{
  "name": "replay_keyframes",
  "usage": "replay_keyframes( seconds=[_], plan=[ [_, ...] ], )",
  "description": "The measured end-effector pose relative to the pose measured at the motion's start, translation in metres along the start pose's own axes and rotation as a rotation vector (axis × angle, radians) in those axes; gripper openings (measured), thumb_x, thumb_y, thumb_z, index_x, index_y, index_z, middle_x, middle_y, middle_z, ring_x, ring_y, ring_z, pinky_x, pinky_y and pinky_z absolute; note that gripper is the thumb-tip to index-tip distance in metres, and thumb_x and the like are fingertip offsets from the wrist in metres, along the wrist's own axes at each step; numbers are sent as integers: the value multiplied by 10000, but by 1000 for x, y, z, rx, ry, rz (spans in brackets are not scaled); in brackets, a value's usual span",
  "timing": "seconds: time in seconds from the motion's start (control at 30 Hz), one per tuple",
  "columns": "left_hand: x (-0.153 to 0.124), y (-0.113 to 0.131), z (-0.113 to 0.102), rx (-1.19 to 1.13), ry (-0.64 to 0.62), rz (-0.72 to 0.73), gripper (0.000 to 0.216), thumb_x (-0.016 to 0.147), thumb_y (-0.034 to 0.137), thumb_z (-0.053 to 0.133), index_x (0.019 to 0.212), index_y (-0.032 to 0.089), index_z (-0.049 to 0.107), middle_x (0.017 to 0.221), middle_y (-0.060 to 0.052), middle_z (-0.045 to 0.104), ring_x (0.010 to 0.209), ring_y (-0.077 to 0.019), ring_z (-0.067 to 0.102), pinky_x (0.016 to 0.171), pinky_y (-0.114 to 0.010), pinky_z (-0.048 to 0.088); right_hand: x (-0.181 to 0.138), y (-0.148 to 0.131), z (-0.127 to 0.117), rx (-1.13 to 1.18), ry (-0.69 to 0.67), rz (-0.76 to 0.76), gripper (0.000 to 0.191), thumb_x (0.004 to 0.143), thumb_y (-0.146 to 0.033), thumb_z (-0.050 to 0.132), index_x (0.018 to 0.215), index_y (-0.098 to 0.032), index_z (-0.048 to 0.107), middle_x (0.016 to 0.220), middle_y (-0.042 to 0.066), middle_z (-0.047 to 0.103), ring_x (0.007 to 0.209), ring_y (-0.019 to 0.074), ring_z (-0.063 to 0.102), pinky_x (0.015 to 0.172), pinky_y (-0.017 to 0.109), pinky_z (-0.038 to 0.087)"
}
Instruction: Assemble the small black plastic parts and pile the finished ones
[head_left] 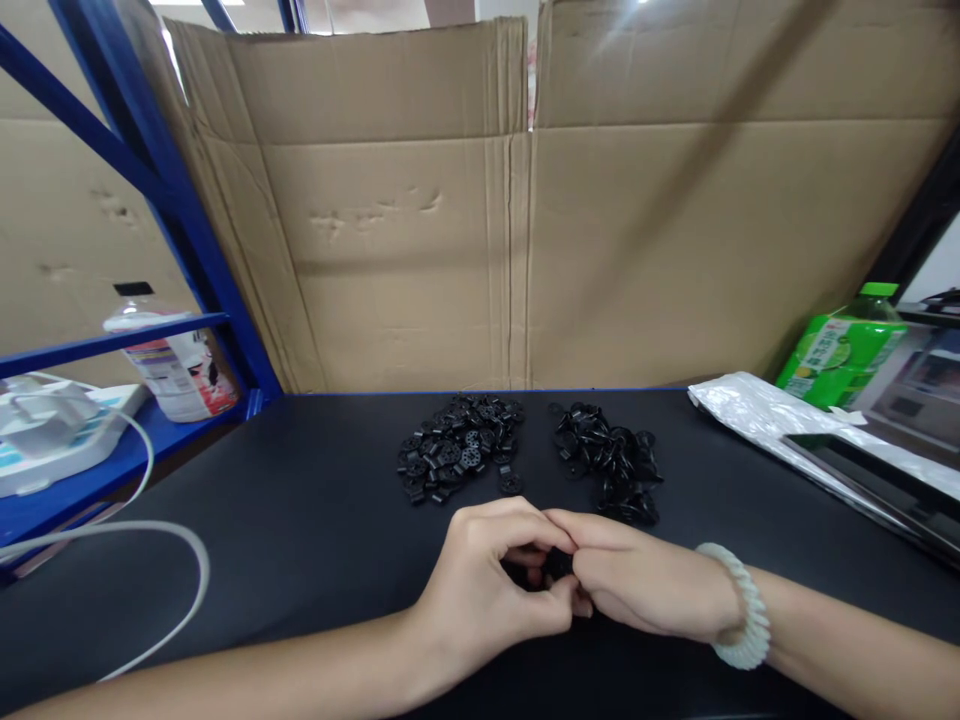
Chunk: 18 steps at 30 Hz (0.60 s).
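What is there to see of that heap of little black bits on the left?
The left heap is a loose, flattish pile of many small black pieces, seemingly plastic: round discs pierced with holes mixed with short blocky bits. It lies on the black tabletop, just beyond the left hand, apart from a second heap on its right. No hand touches it; a few strays sit at its near edge.

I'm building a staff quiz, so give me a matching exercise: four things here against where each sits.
Things: 1 green plastic bottle; 2 clear plastic bottle with black cap; 3 white ribbed bracelet; 4 small black plastic part.
Places: A pinched between left hand and right hand; B on the blue metal shelf; C on the right wrist; D far right, by the crinkled silver bag.
Pairs: 1-D; 2-B; 3-C; 4-A.
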<state>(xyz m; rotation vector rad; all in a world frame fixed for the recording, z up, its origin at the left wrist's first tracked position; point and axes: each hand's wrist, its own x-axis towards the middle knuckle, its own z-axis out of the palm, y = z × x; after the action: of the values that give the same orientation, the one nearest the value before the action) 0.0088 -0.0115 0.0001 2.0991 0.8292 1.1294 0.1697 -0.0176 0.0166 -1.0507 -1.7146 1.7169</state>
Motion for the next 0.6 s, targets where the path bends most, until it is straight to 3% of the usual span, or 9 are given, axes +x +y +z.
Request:
replay_keyframes(
  seconds=[0.23,0.43,0.53,0.6],
  plan=[
    [0,-2,-2,51,66,89,205,606,45,626,749,144,734,635,-25,654,530,-122,572,503,-213,485,5,6,7,223,11,-50,293,611,-105,413,860,-182,547,689,-28,435,581,96,357,559,255,284],
    [7,-3,-11,-139,128,-136,177,741,107,568,834,158,711,794,-33,709,695,-151,668,597,-220,561,8,0,11,464,38,-110,299,656,-108,499,946,-156,555,715,-22,420,588,82,351,556,244,262],
    [11,-6,-14,-283,182,-209,132,764,144,570,860,134,661,814,-42,684,689,-150,662,617,-251,581,7,-2,6,349,71,-125,400,686,-108,484,1079,-183,501,818,2,480,619,89,409,571,248,305],
    [12,-9,-14,-315,191,-204,138,766,146,573,891,138,633,871,-50,671,779,-168,663,662,-272,591,6,-5,-2,116,120,-173,449,693,-99,471,1129,-203,471,898,22,524,665,106,456,608,262,353]
  ],
)
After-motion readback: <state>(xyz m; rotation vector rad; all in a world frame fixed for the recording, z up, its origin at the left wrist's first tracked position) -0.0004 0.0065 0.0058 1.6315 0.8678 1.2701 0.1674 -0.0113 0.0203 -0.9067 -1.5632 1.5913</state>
